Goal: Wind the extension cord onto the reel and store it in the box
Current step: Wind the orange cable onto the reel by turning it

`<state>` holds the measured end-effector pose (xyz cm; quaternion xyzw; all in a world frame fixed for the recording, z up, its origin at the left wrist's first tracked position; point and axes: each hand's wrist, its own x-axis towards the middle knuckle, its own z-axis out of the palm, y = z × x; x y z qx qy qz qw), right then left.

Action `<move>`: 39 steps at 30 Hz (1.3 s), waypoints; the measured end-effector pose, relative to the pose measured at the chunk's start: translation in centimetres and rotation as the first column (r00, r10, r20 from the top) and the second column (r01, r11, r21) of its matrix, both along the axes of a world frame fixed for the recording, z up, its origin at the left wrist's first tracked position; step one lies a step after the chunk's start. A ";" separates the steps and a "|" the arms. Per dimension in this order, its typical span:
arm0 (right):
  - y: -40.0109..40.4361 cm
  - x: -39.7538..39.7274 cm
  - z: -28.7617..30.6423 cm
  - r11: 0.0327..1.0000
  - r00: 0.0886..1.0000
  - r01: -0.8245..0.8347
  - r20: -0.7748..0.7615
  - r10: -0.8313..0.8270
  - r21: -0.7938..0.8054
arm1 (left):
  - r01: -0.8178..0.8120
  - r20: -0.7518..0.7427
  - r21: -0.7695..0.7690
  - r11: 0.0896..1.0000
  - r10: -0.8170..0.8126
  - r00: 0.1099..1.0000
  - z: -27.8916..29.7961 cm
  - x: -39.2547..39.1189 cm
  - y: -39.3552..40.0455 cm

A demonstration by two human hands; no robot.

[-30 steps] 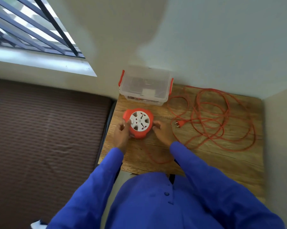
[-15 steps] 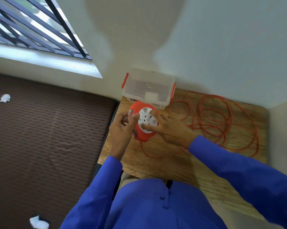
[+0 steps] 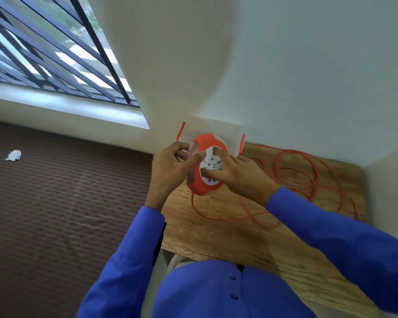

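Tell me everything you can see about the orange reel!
The reel is round, with an orange shell that looks like plastic and a white face of plug holes. It is tilted on edge above the table, in front of the clear box. The left hand grips its left rim, thumb on the face. The right hand presses fingers on the white face. An orange cord hangs from its bottom into loose loops on the table.

- Reel [image 3: 199, 184] held above the table [image 3: 216, 239], white socket face tilted toward the camera.
- Left hand [image 3: 170, 167] grips its left rim; right hand [image 3: 237, 173] presses fingers on the face.
- Cord [image 3: 308, 177] lies in loose loops on the table, right.
- Box [image 3: 230, 134] behind the reel, against the wall.
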<state>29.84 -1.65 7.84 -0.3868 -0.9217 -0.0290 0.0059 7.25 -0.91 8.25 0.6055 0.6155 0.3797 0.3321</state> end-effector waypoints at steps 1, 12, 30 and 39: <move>0.0 0.0 0.5 1.000 1.000 0.011 -0.018 -0.011 -0.012 | 0.020 -0.017 0.002 1.000 -0.020 1.000 0.4 -0.1 0.3; -1.0 0.2 7.3 0.996 0.978 -0.063 -0.195 0.074 0.060 | 0.509 0.864 -0.154 0.847 -0.134 0.486 4.2 1.3 -0.9; -0.6 0.9 9.2 0.941 0.818 0.172 -0.491 -0.301 -0.291 | 0.641 0.976 0.040 0.767 -0.166 0.138 2.1 4.0 -2.1; -0.8 -0.1 9.0 0.887 0.623 0.300 -0.632 -0.461 -0.352 | 0.548 0.921 -0.038 0.836 -0.183 0.343 0.9 4.3 -1.7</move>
